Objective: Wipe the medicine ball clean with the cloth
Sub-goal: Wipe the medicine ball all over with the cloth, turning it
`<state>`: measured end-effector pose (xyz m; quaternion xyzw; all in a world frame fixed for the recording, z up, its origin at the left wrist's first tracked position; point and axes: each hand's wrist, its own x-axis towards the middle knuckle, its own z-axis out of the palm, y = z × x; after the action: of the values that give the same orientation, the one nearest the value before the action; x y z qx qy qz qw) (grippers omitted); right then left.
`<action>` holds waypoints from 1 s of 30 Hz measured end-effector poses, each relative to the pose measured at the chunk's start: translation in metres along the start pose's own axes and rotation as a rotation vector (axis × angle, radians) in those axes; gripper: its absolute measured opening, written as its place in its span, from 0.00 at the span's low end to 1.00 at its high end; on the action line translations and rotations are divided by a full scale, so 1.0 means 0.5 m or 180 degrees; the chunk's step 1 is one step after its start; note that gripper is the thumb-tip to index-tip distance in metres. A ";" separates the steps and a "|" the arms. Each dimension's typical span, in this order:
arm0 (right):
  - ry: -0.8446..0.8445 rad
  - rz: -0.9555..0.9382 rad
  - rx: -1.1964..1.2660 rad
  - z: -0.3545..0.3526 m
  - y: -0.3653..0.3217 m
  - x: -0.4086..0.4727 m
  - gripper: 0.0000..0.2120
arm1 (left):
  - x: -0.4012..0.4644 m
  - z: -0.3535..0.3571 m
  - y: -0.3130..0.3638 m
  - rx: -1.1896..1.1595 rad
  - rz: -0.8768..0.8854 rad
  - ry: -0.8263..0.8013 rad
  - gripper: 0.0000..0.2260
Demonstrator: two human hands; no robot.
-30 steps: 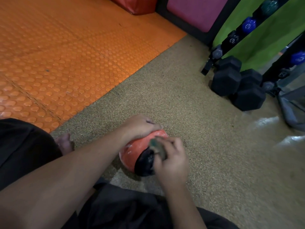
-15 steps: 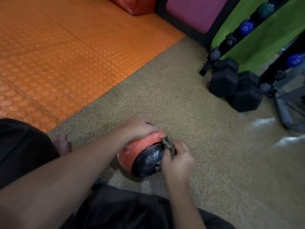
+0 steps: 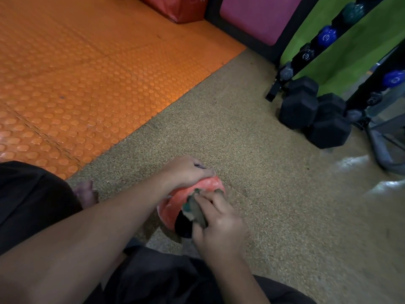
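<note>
Cloth [image 3: 195, 210], a small wad of grey-green fabric, is being pinched between the curled fingers and thumb of the right hand [image 3: 215, 224], which is pressing it against the upper near side of the medicine ball [image 3: 175, 207]. Holding it bunched like this probably gives a firm pad that will not slip off the curved surface. The ball is sitting on the speckled tan floor [image 3: 252, 172], just in front of the person's dark-clothed legs, its red skin showing toward the left and a black patch peeking out under the cloth. The left hand [image 3: 186, 174] is lying over the far top of the ball, fingers curved down around it, seemingly bracing it so the rubbing does not roll it away. A bare foot [image 3: 85, 193] is showing to the left of the ball, close by. Farther out, orange studded mats [image 3: 87, 73] are covering the floor to the left, and black hex dumbbells [image 3: 311, 113] are resting at the foot of a rack [image 3: 304, 55] against a green wall, well apart from the work.
</note>
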<state>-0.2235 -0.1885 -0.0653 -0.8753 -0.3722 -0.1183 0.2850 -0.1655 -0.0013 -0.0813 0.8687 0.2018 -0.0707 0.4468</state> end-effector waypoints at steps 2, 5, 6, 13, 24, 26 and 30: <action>0.0101 0.0197 0.0050 -0.005 0.034 0.011 0.21 | 0.000 0.002 -0.002 -0.0027 0.0006 0.0037 0.21; 0.0672 0.1492 0.0379 -0.006 0.081 0.036 0.13 | -0.003 0.003 0.005 0.0052 -0.0032 0.0020 0.24; 0.0715 0.1549 0.0267 -0.002 0.074 0.035 0.12 | -0.001 0.002 0.007 0.0081 -0.0031 -0.0004 0.24; -0.0086 -0.0046 -0.0033 0.002 0.016 0.006 0.24 | 0.007 0.000 -0.006 -0.0039 0.0000 -0.0010 0.22; -0.0350 -0.0376 -0.0188 0.001 -0.016 -0.002 0.25 | 0.002 0.002 0.011 0.0155 -0.0078 -0.0010 0.24; 0.0041 0.0082 0.0039 -0.001 0.018 0.018 0.24 | 0.004 0.004 0.011 0.0108 -0.0075 0.0000 0.24; 0.0737 0.1060 0.0180 -0.006 0.071 0.046 0.20 | 0.014 0.007 0.023 0.0100 -0.0237 -0.0123 0.27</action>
<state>-0.1822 -0.1968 -0.0680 -0.8970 -0.1903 -0.1590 0.3660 -0.1542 -0.0083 -0.0770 0.8660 0.2242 -0.1072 0.4340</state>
